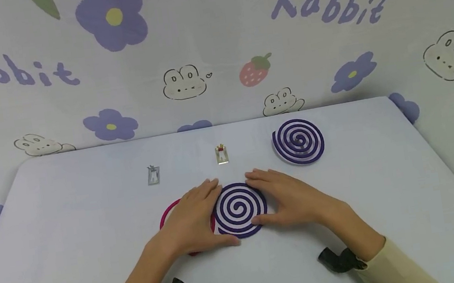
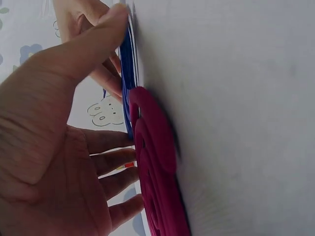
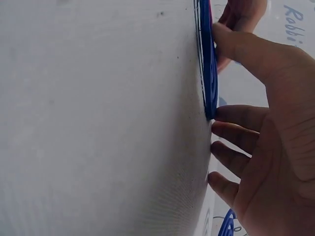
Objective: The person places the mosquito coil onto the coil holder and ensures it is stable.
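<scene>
A dark blue mosquito coil [image 1: 240, 210] lies flat on the white table between my two hands. My left hand [image 1: 196, 219] is spread over its left edge, thumb tip at the lower rim and fingertips by the upper rim. Beneath that palm, partly hidden, is a red mosquito coil [image 1: 170, 212], its thick outer band [image 2: 155, 132] plain in the left wrist view. From the right, my right hand [image 1: 288, 198] rests its thumb on the blue coil's face [image 3: 210, 73], index fingertip at the far rim. Fingers of both hands are mostly straight.
Behind the hands lie a silver metal coil stand [image 1: 153, 175] and a gold one [image 1: 222, 154]. Another dark blue coil [image 1: 298, 142] sits at the back right. The table [image 1: 387, 178] meets a rabbit-patterned cloth [image 1: 214, 43] at its far edge.
</scene>
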`<state>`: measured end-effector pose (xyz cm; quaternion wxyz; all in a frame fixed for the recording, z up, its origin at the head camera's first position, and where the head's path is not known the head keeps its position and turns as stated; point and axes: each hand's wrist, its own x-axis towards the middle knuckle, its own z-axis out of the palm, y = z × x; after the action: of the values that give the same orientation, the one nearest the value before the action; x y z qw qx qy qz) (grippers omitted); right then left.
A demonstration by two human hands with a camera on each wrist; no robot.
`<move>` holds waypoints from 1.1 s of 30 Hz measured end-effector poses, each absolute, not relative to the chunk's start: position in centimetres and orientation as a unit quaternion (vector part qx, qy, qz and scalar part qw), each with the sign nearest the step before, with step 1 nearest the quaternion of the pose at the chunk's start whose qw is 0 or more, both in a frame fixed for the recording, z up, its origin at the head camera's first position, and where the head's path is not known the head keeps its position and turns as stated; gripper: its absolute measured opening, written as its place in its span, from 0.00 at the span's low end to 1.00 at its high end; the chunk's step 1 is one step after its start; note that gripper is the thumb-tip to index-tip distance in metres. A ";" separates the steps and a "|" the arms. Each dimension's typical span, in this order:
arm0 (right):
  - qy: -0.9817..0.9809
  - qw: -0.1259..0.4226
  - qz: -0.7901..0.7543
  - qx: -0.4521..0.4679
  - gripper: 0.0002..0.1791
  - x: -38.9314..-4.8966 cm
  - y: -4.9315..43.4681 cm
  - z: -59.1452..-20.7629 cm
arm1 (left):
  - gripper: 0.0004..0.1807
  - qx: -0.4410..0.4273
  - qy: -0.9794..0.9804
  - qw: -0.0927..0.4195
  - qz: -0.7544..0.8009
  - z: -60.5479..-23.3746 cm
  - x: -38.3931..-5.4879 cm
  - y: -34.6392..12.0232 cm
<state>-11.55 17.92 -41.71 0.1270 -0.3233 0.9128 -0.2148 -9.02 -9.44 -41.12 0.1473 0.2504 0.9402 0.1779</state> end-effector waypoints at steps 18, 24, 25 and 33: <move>0.912 0.118 -0.205 -0.336 0.63 -11.1 18.1 -41.5 | 0.63 0.231 0.949 0.140 0.159 -40.9 -8.6 -9.1; 0.913 0.114 -0.200 -0.337 0.63 -11.1 17.9 -41.6 | 0.63 0.241 0.946 0.140 0.163 -40.9 -8.7 -9.3; 0.912 0.115 -0.200 -0.338 0.62 -11.1 17.9 -41.6 | 0.62 0.240 0.946 0.141 0.164 -40.9 -8.7 -9.4; 0.911 0.122 -0.205 -0.335 0.61 -11.0 17.8 -41.9 | 0.61 0.239 0.945 0.141 0.170 -41.1 -8.6 -9.3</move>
<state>-11.02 17.78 -41.88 0.1224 -0.3348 0.9114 -0.2054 -8.60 -9.31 -41.14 0.1415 0.2390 0.9455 0.1703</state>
